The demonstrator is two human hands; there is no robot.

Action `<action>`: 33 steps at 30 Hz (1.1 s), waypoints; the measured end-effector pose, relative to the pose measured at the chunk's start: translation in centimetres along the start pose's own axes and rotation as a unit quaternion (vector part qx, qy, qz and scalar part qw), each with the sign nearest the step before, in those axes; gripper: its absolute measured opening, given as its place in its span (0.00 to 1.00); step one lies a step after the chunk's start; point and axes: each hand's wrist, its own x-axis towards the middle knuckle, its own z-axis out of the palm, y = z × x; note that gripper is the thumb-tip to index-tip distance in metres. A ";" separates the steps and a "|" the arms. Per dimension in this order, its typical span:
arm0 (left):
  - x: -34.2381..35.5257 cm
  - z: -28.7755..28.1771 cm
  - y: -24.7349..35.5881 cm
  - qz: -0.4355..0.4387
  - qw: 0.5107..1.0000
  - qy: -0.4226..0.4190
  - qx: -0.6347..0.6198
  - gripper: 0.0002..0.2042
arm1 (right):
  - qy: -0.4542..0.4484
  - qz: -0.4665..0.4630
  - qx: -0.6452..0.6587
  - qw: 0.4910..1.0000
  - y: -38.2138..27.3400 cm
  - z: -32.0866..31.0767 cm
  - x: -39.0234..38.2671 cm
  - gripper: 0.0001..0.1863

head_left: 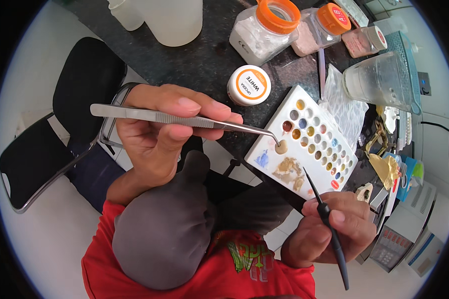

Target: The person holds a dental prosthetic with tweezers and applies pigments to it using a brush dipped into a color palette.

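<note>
My left hand (157, 132) is closed around silver bent-tip tweezers (179, 119), thumb below and fingers above. At their tip is a small rounded beige piece (281, 147), like a dental crown, over the white mixing palette (264, 143). In my right hand (341, 224) a fine brush (338, 246) with a black handle is pinched between thumb and fingers. Its thin dark point is over the palette, beside a brown smear (290, 172). A blue smear (262, 159) lies further left. Several round wells on the palette hold yellow, brown, red, blue and grey colours.
Behind the palette stand a white round jar (249, 84), an orange-lidded powder jar (264, 37) and more powder jars (317, 32). A clear cup (371, 77) and crumpled plastic (341, 102) are at right. Black chairs (87, 74) stand left of the dark counter (209, 55).
</note>
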 end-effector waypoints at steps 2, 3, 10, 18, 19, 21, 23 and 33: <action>0.1 0.1 -0.1 0.006 1.000 -0.005 0.006 0.09 | 0.010 -0.011 -0.008 1.000 0.0 0.5 0.1 0.11; 0.1 0.2 -0.2 0.009 1.000 -0.008 0.009 0.09 | 0.015 -0.016 -0.012 1.000 0.1 0.6 0.2 0.11; 0.0 0.0 -0.3 0.016 1.000 -0.017 0.006 0.09 | 0.013 -0.027 -0.058 0.998 0.3 1.1 0.1 0.13; 0.0 0.1 -0.4 0.024 1.000 -0.016 -0.002 0.09 | -0.015 -0.022 -0.066 0.997 0.3 1.0 0.4 0.13; 0.1 0.1 -0.4 0.025 1.000 -0.016 -0.001 0.09 | -0.018 -0.026 -0.069 0.997 0.3 1.0 0.5 0.13; 0.1 0.0 -0.3 0.026 0.999 -0.018 0.000 0.09 | -0.024 -0.034 -0.076 0.996 0.4 1.0 0.6 0.13; 0.1 -0.1 -0.5 0.028 0.999 -0.023 -0.003 0.09 | -0.018 -0.034 -0.075 0.996 0.5 1.2 0.6 0.13; -0.1 0.1 0.1 0.008 0.998 -0.018 0.065 0.11 | -0.023 -0.035 -0.077 0.996 0.1 1.3 0.6 0.13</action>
